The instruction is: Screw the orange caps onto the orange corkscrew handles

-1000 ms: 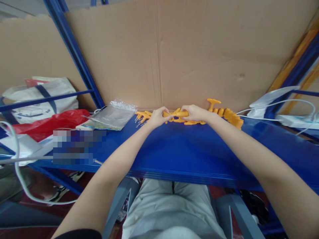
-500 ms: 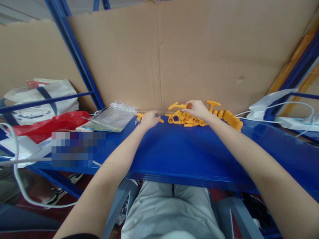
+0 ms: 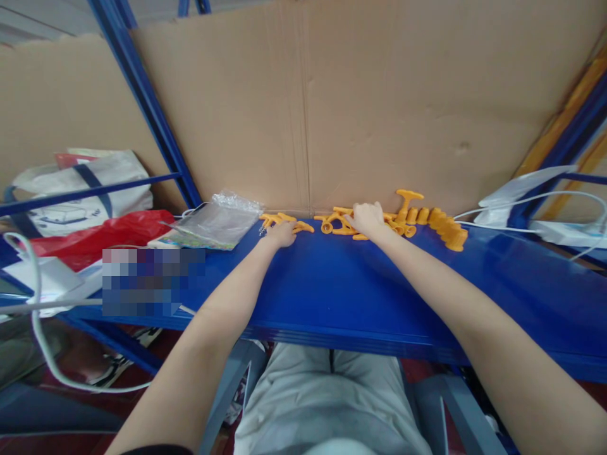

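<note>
My left hand (image 3: 283, 234) rests low at the back of the blue table, its fingers closed against a yellow plastic piece (image 3: 304, 227) that sticks out on its right. More yellow pieces (image 3: 272, 219) lie just beyond its fingers, with small metal links (image 3: 262, 231) beside them. My right hand (image 3: 368, 219) reaches down over a pile of yellow T-shaped pieces (image 3: 339, 222) with round cup-like ends. Its fingers are bent among them, and what they grip is hidden. To its right a T-shaped piece (image 3: 408, 200) stands upright next to a row of yellow cups (image 3: 443, 227).
A clear plastic bag (image 3: 222, 221) lies left of my left hand. Beyond it are a red plastic bag (image 3: 104, 235) and a cloth tote (image 3: 80, 189). Cardboard (image 3: 403, 95) walls the back of the blue table (image 3: 332, 291). A white cable (image 3: 497, 229) runs at the right.
My right hand has come down into the pile; the T-shaped piece it held raised is no longer seen up there. The left hand has shifted slightly lower over its pieces.
</note>
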Available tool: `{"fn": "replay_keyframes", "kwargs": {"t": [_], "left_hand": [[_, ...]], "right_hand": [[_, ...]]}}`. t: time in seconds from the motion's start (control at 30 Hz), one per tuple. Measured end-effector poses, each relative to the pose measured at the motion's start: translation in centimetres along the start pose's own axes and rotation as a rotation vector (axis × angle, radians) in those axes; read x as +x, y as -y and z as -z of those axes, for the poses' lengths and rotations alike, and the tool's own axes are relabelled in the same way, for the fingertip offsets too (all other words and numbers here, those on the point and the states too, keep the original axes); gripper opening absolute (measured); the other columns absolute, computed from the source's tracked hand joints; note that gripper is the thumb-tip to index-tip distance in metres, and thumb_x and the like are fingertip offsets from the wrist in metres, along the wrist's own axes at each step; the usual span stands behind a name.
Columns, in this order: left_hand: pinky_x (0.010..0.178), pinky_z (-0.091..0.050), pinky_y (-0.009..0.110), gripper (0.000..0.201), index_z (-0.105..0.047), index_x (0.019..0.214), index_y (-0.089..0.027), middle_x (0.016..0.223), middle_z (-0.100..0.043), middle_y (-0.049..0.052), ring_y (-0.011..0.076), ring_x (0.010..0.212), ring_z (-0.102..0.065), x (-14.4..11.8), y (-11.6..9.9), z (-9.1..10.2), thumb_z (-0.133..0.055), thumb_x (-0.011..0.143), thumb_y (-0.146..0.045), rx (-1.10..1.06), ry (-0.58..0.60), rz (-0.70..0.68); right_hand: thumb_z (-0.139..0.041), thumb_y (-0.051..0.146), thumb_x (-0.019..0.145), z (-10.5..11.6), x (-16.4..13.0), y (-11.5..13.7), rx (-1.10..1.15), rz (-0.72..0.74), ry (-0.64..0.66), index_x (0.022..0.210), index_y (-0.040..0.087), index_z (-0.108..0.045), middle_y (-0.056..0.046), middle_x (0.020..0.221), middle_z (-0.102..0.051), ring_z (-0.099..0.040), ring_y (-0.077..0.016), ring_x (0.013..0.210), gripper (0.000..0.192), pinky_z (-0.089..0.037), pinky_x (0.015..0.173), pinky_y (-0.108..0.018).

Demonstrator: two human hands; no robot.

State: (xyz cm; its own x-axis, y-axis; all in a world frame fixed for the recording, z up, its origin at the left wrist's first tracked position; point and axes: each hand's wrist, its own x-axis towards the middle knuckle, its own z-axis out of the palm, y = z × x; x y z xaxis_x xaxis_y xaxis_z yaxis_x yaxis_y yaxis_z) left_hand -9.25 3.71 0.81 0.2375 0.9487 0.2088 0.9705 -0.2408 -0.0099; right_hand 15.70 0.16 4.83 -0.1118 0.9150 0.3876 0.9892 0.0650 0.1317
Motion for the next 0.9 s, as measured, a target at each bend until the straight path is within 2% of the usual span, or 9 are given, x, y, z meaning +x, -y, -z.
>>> {"fn": "replay_keyframes", "kwargs": {"t": [0.1,0.27,0.33,0.43,0.53,0.63,0.77,0.9], "left_hand": [[0.110,-0.042,0.048,0.047,-0.062,0.136,-0.021,0.141,-0.062,0.017,0.0343,0.132,-0.057,-0.2,-0.4,0.2,-0.057,0.090,-0.025,-0.029,-0.026,0.084],[0.101,-0.050,0.040,0.044,-0.067,0.131,-0.022,0.129,-0.070,0.014,0.0312,0.123,-0.062,0.0,-0.6,0.0,-0.059,0.087,-0.023,-0.078,-0.114,0.059],[0.098,-0.052,0.036,0.043,-0.069,0.127,-0.021,0.124,-0.072,0.013,0.0288,0.118,-0.065,0.3,-0.5,-0.2,-0.061,0.085,-0.022,-0.095,-0.159,0.043],[0.096,-0.053,0.033,0.040,-0.072,0.121,-0.020,0.119,-0.073,0.013,0.0262,0.113,-0.066,0.7,-0.4,-0.5,-0.062,0.082,-0.019,-0.132,-0.223,0.019],[0.096,-0.053,0.032,0.033,-0.074,0.112,-0.019,0.115,-0.075,0.012,0.0254,0.111,-0.068,0.8,-0.4,-0.3,-0.066,0.080,-0.018,-0.189,-0.280,0.018],[0.094,-0.054,0.033,0.028,-0.076,0.107,-0.018,0.112,-0.076,0.013,0.0267,0.108,-0.069,0.6,-0.5,0.3,-0.070,0.079,-0.018,-0.222,-0.305,0.024],[0.092,-0.055,0.035,0.029,-0.076,0.107,-0.016,0.110,-0.076,0.016,0.0296,0.104,-0.071,0.3,-0.7,1.2,-0.072,0.079,-0.019,-0.209,-0.314,0.085],[0.092,-0.055,0.034,0.030,-0.076,0.105,-0.017,0.108,-0.076,0.014,0.0303,0.105,-0.071,0.0,-1.0,1.9,-0.071,0.076,-0.016,-0.211,-0.344,0.103]], "right_hand": [[-0.043,0.038,0.101,0.1,-0.3,-0.4,-0.017,0.003,0.020,0.118,0.007,-0.071,-0.026,0.111,-0.074,-0.068,-0.0316,0.113,0.044,-0.039,0.096,-0.042],[-0.039,0.042,0.103,-0.1,-0.3,-1.6,0.010,-0.020,0.051,0.123,0.011,-0.069,-0.024,0.117,-0.073,-0.065,-0.0314,0.118,0.047,-0.038,0.097,-0.044],[-0.040,0.044,0.103,-0.3,-0.2,-2.0,0.031,-0.020,0.077,0.133,0.013,-0.063,-0.023,0.122,-0.072,-0.064,-0.0320,0.121,0.049,-0.039,0.099,-0.046],[-0.042,0.046,0.102,-0.2,-0.4,-2.6,0.065,-0.012,0.109,0.151,0.014,-0.047,-0.024,0.132,-0.067,-0.060,-0.0340,0.127,0.059,-0.039,0.102,-0.051],[-0.041,0.044,0.102,0.2,-0.9,-3.5,0.115,-0.002,0.117,0.158,0.014,-0.037,-0.022,0.145,-0.058,-0.055,-0.0357,0.133,0.064,-0.039,0.106,-0.056],[-0.044,0.042,0.100,1.0,-1.5,-5.2,0.145,-0.005,0.090,0.156,0.016,-0.042,-0.020,0.150,-0.054,-0.053,-0.0371,0.136,0.062,-0.040,0.107,-0.058],[-0.049,0.043,0.097,2.1,-2.7,-8.7,0.169,-0.033,-0.002,0.151,0.017,-0.051,-0.019,0.145,-0.059,-0.054,-0.0373,0.134,0.060,-0.042,0.106,-0.055],[-0.046,0.038,0.098,2.7,-4.8,-12.2,0.231,-0.212,-0.032,0.147,0.017,-0.055,-0.017,0.139,-0.064,-0.060,-0.0323,0.128,0.054,-0.046,0.102,-0.045]]}}
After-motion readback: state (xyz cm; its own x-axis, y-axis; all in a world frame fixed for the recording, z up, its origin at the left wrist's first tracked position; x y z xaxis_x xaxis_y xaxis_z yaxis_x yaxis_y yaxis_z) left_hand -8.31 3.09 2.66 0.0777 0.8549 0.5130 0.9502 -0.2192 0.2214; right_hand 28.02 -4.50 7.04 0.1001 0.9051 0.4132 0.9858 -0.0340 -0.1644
